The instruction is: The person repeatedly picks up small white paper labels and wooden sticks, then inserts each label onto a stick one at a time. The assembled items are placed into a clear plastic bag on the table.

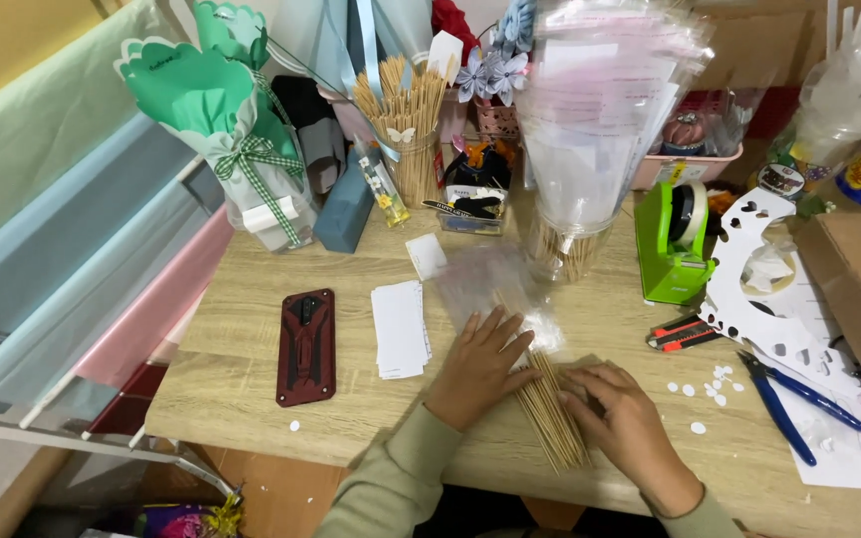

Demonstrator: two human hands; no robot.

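Down at the lower centre of the frame, a bundle of thin wooden skewers [550, 413] lies flat on the wooden table [251, 369], angled from upper left to lower right, and both hands sit on it. The left hand [480, 364] rests palm down over the upper end, fingers loosely spread and laid flat, which seems to pin the sticks so they do not roll or fan out; it grips nothing. The right hand [625, 418] lies along the right flank of the bundle, fingers close together and curled against the sticks, apparently squaring them into a pack; whether the thumb is tucked under cannot be told. Just above the left hand lies a clear plastic sleeve [495, 284], its lower edge touching the fingertips. To the left, near but apart, sits a stack of white cards [399, 329], and further left a dark red phone [307, 347] lies face down. Right of centre stand a green tape dispenser [672, 249], a red utility knife [682, 332] and blue-handled pliers [789, 399], with punched white paper bits scattered between them and the right hand. Behind, in the upper middle, a jar of more skewers [406, 130] and a cup of clear cellophane cones [590, 120] crowd the back of the table, and the cones overhang the sleeve.
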